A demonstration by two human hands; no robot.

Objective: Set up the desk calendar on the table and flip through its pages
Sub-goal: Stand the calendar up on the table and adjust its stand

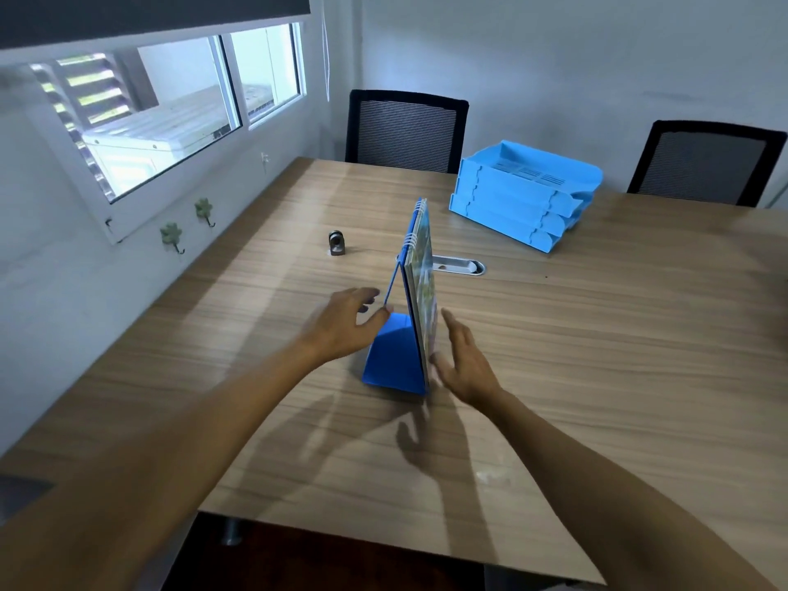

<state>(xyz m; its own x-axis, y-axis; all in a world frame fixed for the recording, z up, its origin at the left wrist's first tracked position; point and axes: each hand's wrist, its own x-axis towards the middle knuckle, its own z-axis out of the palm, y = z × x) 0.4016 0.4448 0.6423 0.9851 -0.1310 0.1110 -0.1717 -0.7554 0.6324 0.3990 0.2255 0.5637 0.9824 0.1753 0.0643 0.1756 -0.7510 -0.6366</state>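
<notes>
The calendar (415,300) stands tented on the desk (597,334), spine toward 12 o'clock. Both hands flank it, fingers (366,294) apart, gripping nothing. Square its base before flipping pages.

Left hand (341,330) and right hand (464,360) spread open

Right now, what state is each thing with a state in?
Calendar: upright on the table, stand opened into a tent, seen edge-on.
Left hand: open, fingers at the stand's back panel.
Right hand: open, beside the page side.
Trays: stacked, top one empty.
Blind: partly lowered.
</notes>
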